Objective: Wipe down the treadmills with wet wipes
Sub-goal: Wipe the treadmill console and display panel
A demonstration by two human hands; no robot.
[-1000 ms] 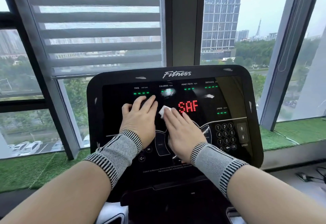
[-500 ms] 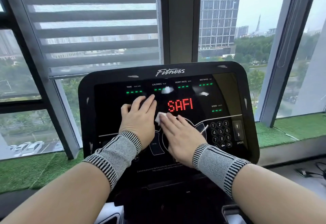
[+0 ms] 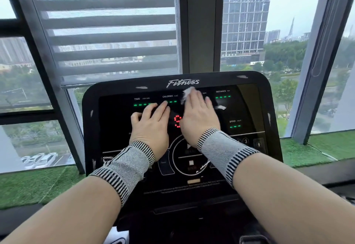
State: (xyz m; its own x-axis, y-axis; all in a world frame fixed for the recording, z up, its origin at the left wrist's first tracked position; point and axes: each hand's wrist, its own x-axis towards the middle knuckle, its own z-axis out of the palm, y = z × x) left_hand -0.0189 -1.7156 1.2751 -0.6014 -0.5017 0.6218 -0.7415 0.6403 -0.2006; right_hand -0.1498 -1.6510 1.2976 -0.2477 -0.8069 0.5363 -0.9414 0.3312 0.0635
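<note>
Up the panel my right hand (image 3: 198, 115) has slid since a moment ago, carrying the wet wipe (image 3: 188, 91) from beside the red readout to the top edge, just under the "Fitness" lettering. One treadmill console (image 3: 255, 90) fills the view, tilted toward me. Both my hands lie flat on it: the left hand (image 3: 150, 126) rests with fingers straight, grasping nothing; the right presses the single wipe beneath straight fingertips. Two striped wristbands (image 3: 126, 165) wrap my wrists.
</note>
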